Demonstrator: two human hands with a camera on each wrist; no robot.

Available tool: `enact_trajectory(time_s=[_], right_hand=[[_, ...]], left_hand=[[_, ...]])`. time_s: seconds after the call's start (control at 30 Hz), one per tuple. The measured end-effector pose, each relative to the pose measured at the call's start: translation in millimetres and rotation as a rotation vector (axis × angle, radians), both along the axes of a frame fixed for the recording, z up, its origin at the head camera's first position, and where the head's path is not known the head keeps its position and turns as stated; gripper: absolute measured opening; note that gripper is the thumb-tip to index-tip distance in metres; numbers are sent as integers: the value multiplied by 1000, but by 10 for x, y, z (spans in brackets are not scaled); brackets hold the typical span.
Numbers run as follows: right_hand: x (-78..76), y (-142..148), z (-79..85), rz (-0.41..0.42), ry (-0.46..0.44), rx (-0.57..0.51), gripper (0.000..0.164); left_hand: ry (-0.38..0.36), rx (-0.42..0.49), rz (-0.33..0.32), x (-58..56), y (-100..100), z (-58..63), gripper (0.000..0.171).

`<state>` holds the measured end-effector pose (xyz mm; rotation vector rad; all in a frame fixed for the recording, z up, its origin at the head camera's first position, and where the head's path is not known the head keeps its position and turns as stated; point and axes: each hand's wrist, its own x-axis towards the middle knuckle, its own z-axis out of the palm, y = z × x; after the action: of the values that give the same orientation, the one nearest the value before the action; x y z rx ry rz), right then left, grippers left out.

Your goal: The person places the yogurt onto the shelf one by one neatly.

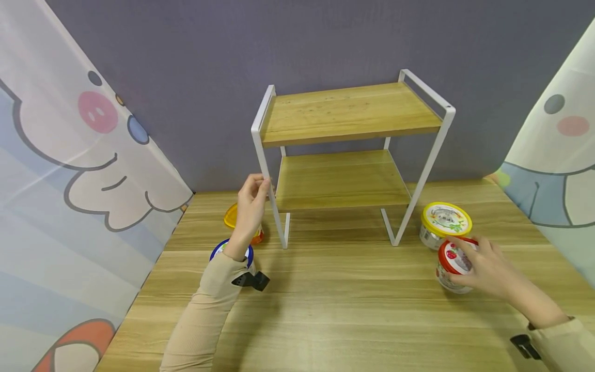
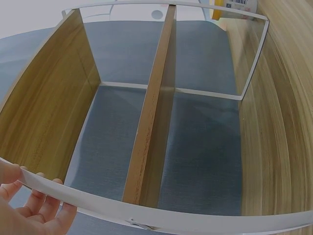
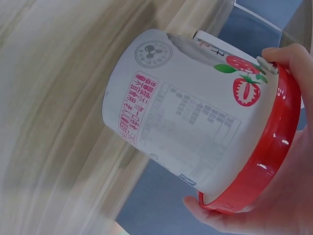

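My left hand (image 1: 251,206) grips the left front post of a two-tier wooden shelf (image 1: 348,114) with a white metal frame. Seen from the left wrist, the fingertips curl over the white frame (image 2: 105,205) beside a wooden board. On the right, my right hand (image 1: 494,273) holds a red-lidded tub (image 1: 453,266) around its lid, thumb on one side and fingers on the other. Strawberries and small print show on the white wall of that tub (image 3: 181,112) in the right wrist view. It appears upright at the table surface; whether its base touches is unclear.
A yellow-lidded tub (image 1: 445,219) stands just behind the red-lidded one, right of the shelf. Left of the shelf, an orange-lidded tub (image 1: 230,216) and a blue-lidded tub (image 1: 218,249) are partly hidden by my left arm. A grey wall (image 1: 334,41) rises behind the wooden table (image 1: 334,310).
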<state>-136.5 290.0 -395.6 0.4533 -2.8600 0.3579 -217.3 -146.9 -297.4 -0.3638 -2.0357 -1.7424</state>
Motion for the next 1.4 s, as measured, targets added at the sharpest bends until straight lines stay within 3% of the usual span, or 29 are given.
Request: enact_trajectory(time_s=[0.23, 0.5, 0.97, 1.4], right_hand=[[-14, -17, 41, 9, -32, 1, 76], [-12, -81, 133, 35, -6, 7, 76], [-31, -345, 531, 168, 94, 0, 69], [-55, -596, 925, 262, 18, 34, 65]], left_hand=[[3, 3, 3, 5, -8, -6, 19], [7, -4, 12, -7, -8, -10, 18], [14, -16, 19, -4, 0, 9, 19], [18, -9, 11, -13, 1, 2, 20]])
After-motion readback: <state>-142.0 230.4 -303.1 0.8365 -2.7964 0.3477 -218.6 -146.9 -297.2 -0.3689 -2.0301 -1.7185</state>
